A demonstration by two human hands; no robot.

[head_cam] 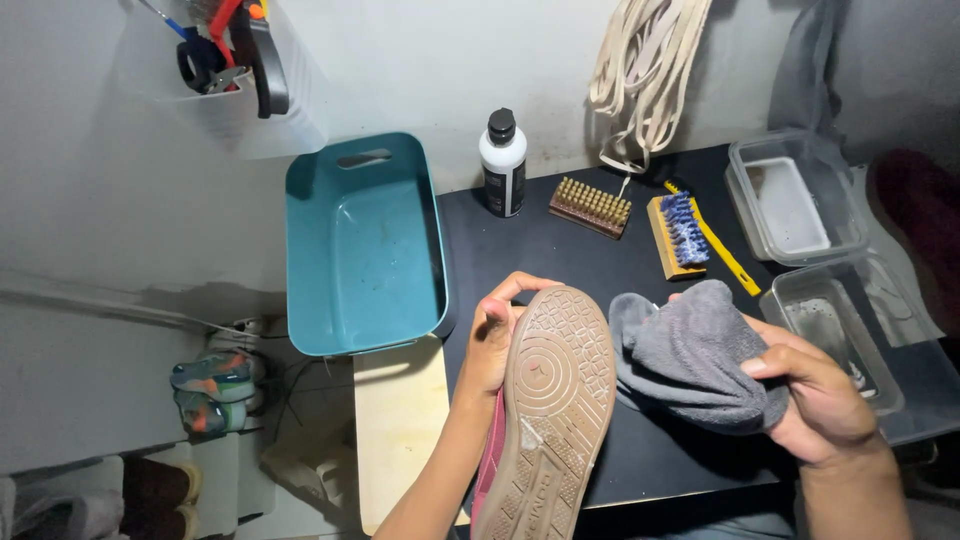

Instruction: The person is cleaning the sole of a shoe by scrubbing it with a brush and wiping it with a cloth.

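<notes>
shoes on floor (212, 388): far left of left hand, below counter level, colourful pair, soles partly showing
wall bin (230, 80): up and far left of left hand, clear, holds scissors and red-black tools
tub (365, 245): teal, just left of and above left hand, handle slot at far end, hangs over counter edge
board (402, 430): pale wood, just left of left forearm, under tub's near edge
counter (560, 250): black, under both hands
left hand (492, 335): fingers curled around toe end of shoe, closed grip, thumb side hidden behind sole
shoe (550, 400): held in left hand, sole facing camera, tan rubber tread, pink-red upper showing at left edge, toe up, heel toward bottom of frame; just left of cloth, can't tell if touching
bottle (502, 163): white with black cap, above left hand, at wall
brass brush (590, 207): wood back, bristles up, above and between hands
laces (645, 70): cream bundle hanging on wall, above the brushes
blue brush (678, 233): wood block, blue bristles, above right hand, beside yellow brush
yellow brush (715, 240): long thin handle, touching blue brush's right side
cloth (695, 355): grey, bunched, gripped in right hand, between hands
right hand (820, 395): closed on cloth, thumb on top, fingers under
far container (790, 195): clear plastic, above right hand, white inside
near container (835, 335): clear plastic, just above right hand, dirty water or residue inside
</notes>
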